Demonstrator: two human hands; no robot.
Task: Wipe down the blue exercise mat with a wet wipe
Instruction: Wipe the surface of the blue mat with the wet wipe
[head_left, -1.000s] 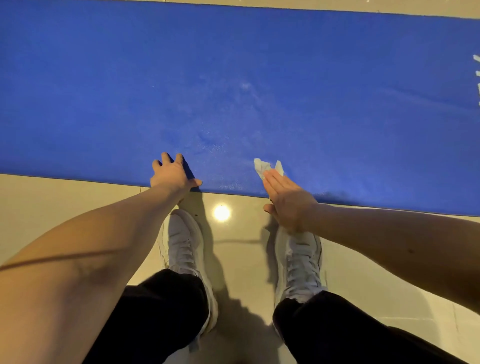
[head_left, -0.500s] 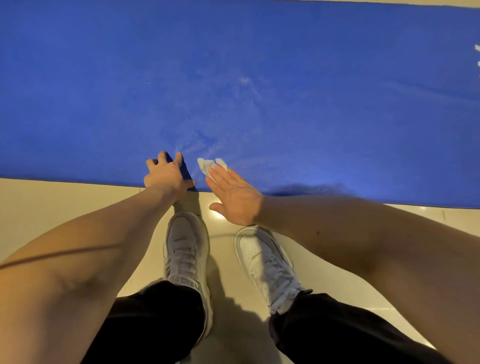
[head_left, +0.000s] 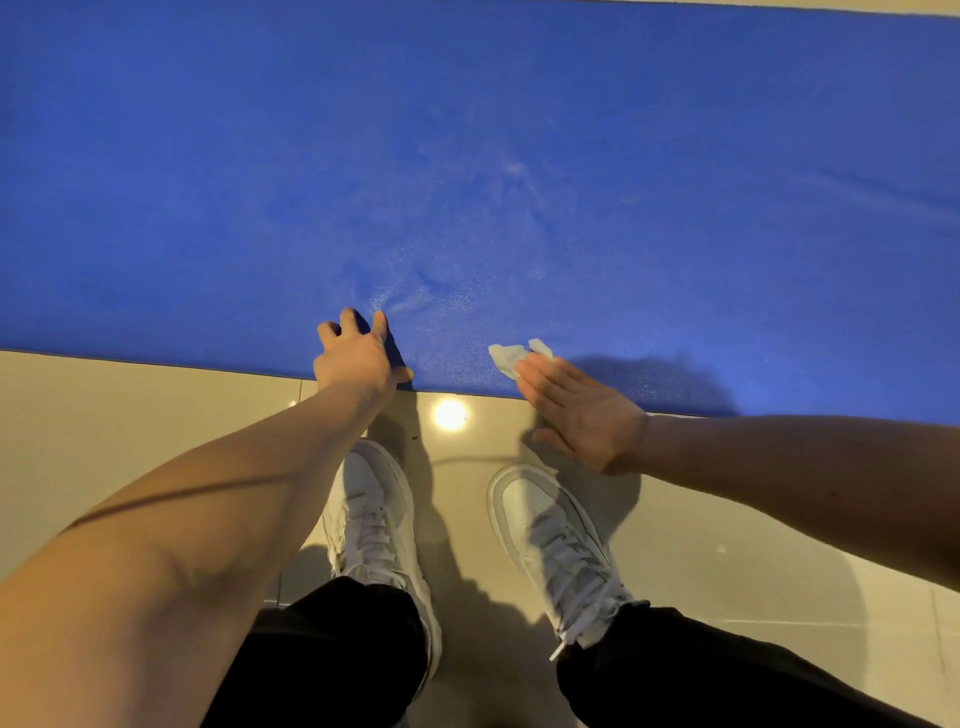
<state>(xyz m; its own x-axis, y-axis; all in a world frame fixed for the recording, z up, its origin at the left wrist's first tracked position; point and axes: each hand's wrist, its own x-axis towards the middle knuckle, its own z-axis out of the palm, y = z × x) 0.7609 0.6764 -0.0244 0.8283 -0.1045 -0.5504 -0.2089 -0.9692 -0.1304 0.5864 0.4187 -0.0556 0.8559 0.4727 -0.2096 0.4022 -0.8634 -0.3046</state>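
The blue exercise mat (head_left: 467, 156) lies across the upper half of the view on a beige tiled floor. My left hand (head_left: 358, 353) rests on the mat's near edge, fingers spread on the blue surface and thumb at the rim. My right hand (head_left: 576, 410) lies flat with straight fingers, pressing a crumpled white wet wipe (head_left: 511, 354) onto the mat's near edge. The wipe sticks out past the fingertips. A faint wet sheen shows on the mat between and above both hands.
My two white sneakers (head_left: 374, 519) (head_left: 556, 535) stand on the glossy floor (head_left: 130, 426) just in front of the mat, below black trouser legs. A ceiling light reflects on the tile (head_left: 449, 414) between my hands.
My right hand with the wipe slid left toward my left hand along the mat's near edge, then back right. The left hand stayed in place. My right foot shifted.
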